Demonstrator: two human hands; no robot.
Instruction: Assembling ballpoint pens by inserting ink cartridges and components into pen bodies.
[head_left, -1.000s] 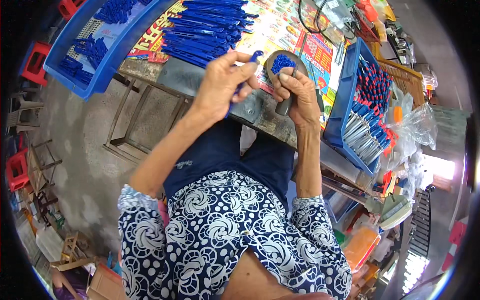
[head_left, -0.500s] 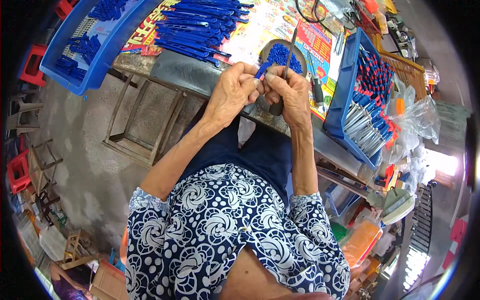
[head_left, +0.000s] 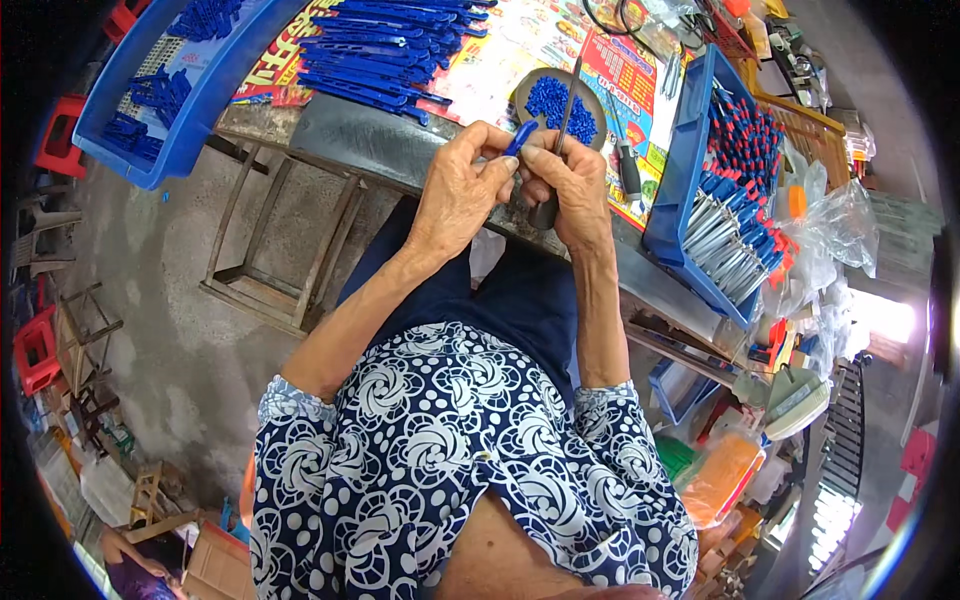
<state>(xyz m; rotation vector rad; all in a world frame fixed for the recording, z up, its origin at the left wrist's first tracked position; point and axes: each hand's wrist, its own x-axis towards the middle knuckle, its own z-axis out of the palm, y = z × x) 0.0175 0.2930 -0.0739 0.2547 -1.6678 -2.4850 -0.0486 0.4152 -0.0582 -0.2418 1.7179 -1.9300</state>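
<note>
My left hand [head_left: 452, 200] pinches a small blue plastic piece [head_left: 521, 137] between thumb and fingers at the table's near edge. Close beside it, my right hand [head_left: 578, 195] is closed round a screwdriver [head_left: 572, 92], its shaft pointing up and away, its dark handle below the palm. The right thumb and fingertip meet near the blue piece; whether they also hold a tiny part I cannot make out. Just beyond the hands sits a round dish [head_left: 524, 96] with many tiny blue parts [head_left: 547, 101].
Long blue plastic strips [head_left: 385, 50] lie piled at the far left of the table. A blue crate [head_left: 95, 130] of blue parts stands left; a blue tray [head_left: 672, 235] of red-and-blue pieces and metal rods stands right. Another screwdriver [head_left: 629, 175] lies near that tray. A wooden stool frame [head_left: 250, 285] is below left.
The blue piece has tilted in my left fingers and shows more above them. Both hands stay close together, and the screwdriver remains in my right hand. The whole view has shifted slightly.
</note>
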